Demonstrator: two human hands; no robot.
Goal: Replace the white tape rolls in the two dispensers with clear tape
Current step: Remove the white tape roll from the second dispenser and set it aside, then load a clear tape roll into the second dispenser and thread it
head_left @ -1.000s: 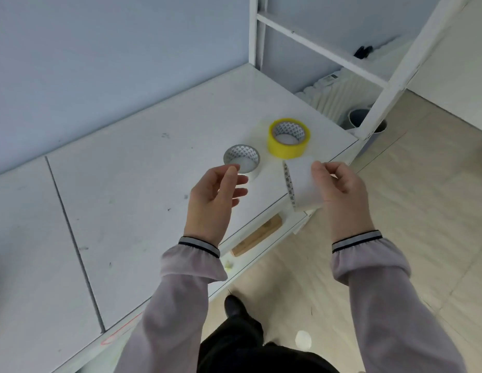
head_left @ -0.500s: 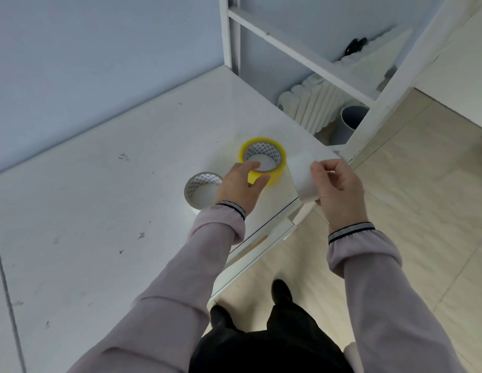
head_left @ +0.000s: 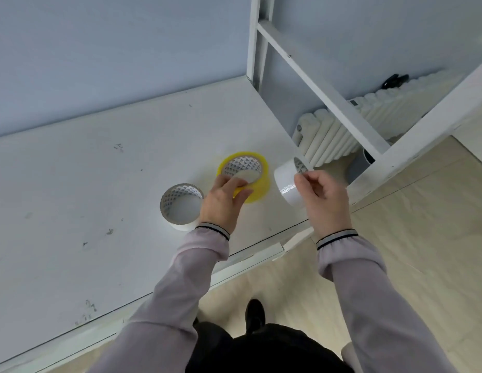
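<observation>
A white tabletop (head_left: 100,200) carries two rolls of tape, and a third is held in the air. Farthest left, just beside the left wrist, a white tape roll (head_left: 181,207) lies flat on the tabletop with its patterned cardboard core facing up; it touches nothing but the surface. The left hand (head_left: 223,201) reaches forward over the tabletop and grips the near rim of the yellow-tinted clear tape roll (head_left: 245,179), thumb inside the core and fingers curled over the outer wall; that roll lies flat, just ahead of the hand and between the two hands. To its right, the right hand (head_left: 324,196) holds a second white tape roll (head_left: 287,181) tipped on its side above the tabletop's right edge, the fingers pinching its rim so that the open core faces up and away; this roll sits just left of the hand and near the yellow-tinted one, though whether the two touch cannot be told. Both arms wear pale lilac sleeves (head_left: 350,254) with striped cuffs. Beyond the right hand stands a white metal frame (head_left: 328,92), with a white radiator (head_left: 331,135) behind it and a grey bin (head_left: 359,165) on the pale floor (head_left: 422,238) below.
</observation>
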